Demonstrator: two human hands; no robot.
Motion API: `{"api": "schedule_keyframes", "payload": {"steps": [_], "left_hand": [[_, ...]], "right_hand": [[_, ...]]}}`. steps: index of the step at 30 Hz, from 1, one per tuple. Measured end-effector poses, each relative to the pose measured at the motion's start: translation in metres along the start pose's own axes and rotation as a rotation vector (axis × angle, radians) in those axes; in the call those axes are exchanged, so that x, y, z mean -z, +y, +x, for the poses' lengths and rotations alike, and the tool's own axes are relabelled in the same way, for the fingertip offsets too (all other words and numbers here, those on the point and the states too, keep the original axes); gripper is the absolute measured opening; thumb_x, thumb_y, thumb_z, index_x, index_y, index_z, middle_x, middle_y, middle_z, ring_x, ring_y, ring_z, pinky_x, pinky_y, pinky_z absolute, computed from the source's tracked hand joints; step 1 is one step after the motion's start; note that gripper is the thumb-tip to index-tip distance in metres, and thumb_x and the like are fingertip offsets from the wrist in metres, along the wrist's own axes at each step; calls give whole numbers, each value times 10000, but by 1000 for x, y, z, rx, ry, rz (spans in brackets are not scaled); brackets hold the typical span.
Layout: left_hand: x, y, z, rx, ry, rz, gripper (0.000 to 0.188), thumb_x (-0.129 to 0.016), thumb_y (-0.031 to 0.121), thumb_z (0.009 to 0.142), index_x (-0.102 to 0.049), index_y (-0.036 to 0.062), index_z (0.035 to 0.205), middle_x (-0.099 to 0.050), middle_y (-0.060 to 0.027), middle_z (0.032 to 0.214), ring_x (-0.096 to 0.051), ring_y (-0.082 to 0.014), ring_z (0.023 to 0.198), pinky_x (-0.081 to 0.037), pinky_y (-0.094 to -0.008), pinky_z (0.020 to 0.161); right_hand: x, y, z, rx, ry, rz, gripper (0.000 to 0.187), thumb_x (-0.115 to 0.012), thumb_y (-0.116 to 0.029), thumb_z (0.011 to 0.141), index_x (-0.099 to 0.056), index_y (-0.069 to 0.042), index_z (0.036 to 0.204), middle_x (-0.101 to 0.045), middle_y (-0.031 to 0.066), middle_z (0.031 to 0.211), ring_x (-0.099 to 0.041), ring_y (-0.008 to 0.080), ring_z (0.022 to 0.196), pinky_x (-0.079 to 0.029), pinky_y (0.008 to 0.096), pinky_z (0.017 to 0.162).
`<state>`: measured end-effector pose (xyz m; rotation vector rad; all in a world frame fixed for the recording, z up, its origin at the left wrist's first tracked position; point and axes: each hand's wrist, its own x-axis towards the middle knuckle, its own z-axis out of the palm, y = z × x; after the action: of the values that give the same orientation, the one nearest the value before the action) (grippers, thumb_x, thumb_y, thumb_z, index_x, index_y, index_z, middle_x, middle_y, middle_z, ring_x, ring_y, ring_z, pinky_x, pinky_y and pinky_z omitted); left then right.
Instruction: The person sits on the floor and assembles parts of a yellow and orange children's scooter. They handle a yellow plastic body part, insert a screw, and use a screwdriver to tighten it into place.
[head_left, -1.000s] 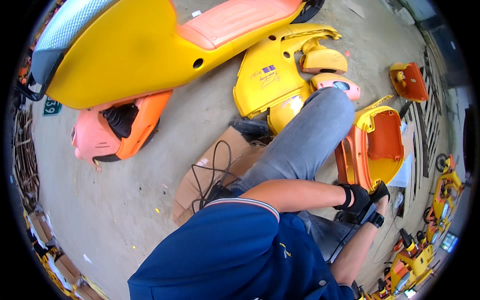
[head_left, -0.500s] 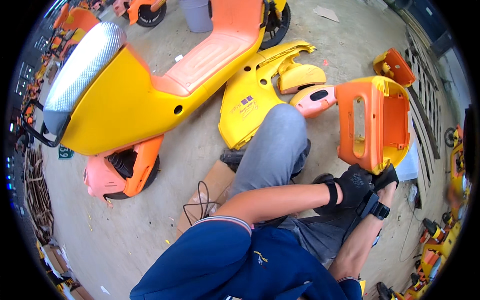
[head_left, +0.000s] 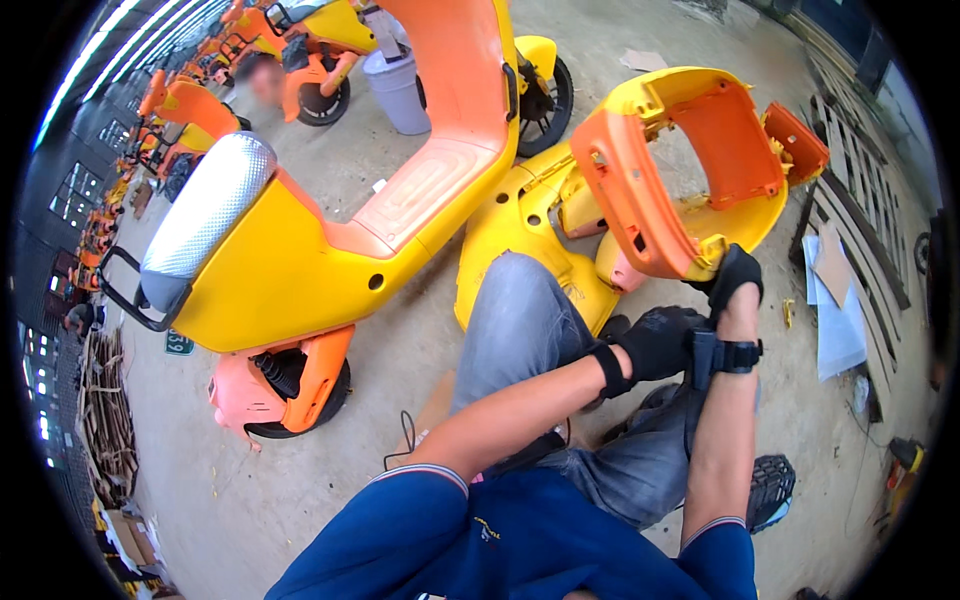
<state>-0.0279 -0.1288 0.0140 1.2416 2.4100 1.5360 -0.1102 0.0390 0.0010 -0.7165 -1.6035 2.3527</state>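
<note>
My right hand [head_left: 737, 280], in a black glove, grips the lower corner of an orange-and-yellow scooter body shell [head_left: 640, 210], a hollow frame-shaped piece held up off the floor. My left hand [head_left: 660, 342], gloved too, is curled closed below the shell, next to the black box strapped on my right wrist [head_left: 728, 357]. Whatever its fingers hold, if anything, is hidden. Behind my bent knee [head_left: 515, 310] a yellow scooter side panel [head_left: 495, 245] lies on the floor, partly covered by the shell.
A yellow-and-orange scooter [head_left: 270, 270] with a silver seat cover stands at the left. Wooden pallets [head_left: 870, 220] lie at the right, beside a white sheet [head_left: 838, 335]. A grey bucket [head_left: 397, 95] and more scooters are farther back. A person [head_left: 80, 318] is at the far left.
The shell has tilted and shifted up and left with my right hand. My left hand has come away from the shell's lower edge. The head view has turned, showing more of the hall.
</note>
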Motion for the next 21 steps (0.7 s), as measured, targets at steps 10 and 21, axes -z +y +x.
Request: {"api": "schedule_keyframes", "payload": {"steps": [10, 21], "left_hand": [[15, -63, -41, 191, -182, -547, 217, -633, 66, 870, -669, 30, 1081, -689, -62, 995, -634, -117, 899, -519, -299, 783], [102, -56, -86, 537, -151, -147, 288, -575, 197, 944, -641, 6, 1149, -686, -96, 1049, -617, -149, 962, -500, -306, 865]], "right_hand": [[-45, 116, 47, 231, -164, -484, 173, -513, -201, 930, -557, -59, 1019, -637, 133, 956, -664, 284, 745, -548, 379, 600], [-106, 80, -39, 121, -147, -596, 959, -591, -125, 802, 31, 20, 1518, -570, 260, 1225, -613, 354, 1047, -489, 385, 882]]}}
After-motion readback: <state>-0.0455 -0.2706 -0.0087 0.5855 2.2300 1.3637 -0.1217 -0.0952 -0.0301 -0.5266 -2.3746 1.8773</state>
